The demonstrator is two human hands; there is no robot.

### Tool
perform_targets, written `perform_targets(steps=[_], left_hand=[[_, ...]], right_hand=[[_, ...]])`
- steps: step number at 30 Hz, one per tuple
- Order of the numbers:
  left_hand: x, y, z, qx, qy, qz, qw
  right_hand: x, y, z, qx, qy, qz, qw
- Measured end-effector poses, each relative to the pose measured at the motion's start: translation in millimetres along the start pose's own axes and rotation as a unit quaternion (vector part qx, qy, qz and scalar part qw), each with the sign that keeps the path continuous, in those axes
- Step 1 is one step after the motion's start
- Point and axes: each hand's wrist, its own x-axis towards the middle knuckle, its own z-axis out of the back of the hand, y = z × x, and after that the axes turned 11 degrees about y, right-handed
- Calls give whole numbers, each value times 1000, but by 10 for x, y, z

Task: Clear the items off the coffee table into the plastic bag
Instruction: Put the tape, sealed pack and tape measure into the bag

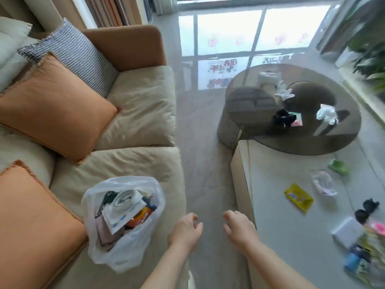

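Both forearms reach forward over the floor gap, the left hand [185,230] and the right hand [239,228] with loosely curled fingers, holding nothing. The white plastic bag [123,247] sits open and stuffed with wrappers on the sofa [145,163], left of the hands. The coffee table [270,205], right, carries a yellow packet [299,197] among blurred clutter.

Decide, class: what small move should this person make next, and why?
Probably reach the right hand to the yellow flat packet on the pale rectangular coffee table. Both hands hang empty, left hand included, the packet lies nearest, and the white plastic bag stands open on the beige sofa.
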Motion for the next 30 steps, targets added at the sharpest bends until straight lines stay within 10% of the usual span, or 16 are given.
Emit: perform_targets(steps=[16,30], left_hand=[[-296,-1775,-2271,185,173,-82,964],[282,-2981,-3446,321,214,-192,902]], right_hand=[[-1369,-3093,-405,153,-31,-226,961],[-1364,-4427,-637,294,-82,-368,878]])
